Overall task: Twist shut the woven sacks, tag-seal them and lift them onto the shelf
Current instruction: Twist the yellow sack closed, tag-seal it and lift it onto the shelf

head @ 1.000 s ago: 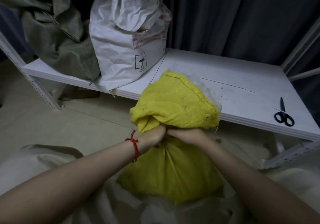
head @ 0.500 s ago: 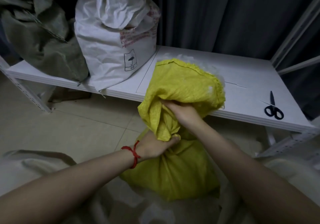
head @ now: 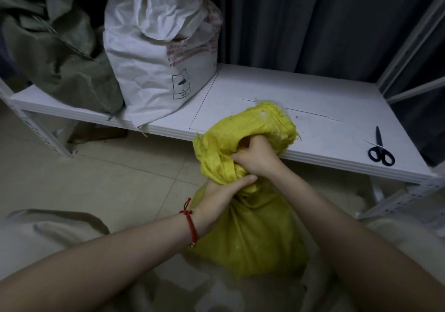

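Note:
A full yellow woven sack point(head: 250, 234) stands on the floor in front of the white shelf point(head: 289, 94). My left hand point(head: 221, 196), with a red string at the wrist, grips the sack's gathered neck from the left. Just above it, my right hand point(head: 257, 157) clutches the loose top fabric, which is bunched and twisted over towards the shelf edge. A white sack point(head: 159, 53) with an umbrella mark and a grey-green sack point(head: 60, 53) stand on the shelf's left half.
Black scissors point(head: 380, 149) lie near the right front edge of the shelf. Pale sacking point(head: 48, 239) is spread over the floor around the yellow sack. Dark curtains hang behind, and the white shelf post point(head: 409, 41) rises at the right.
My right hand rose from the neck into the top fabric and wound it round to the right. My left hand kept hold of the neck. The bunched top now sits lower and tighter.

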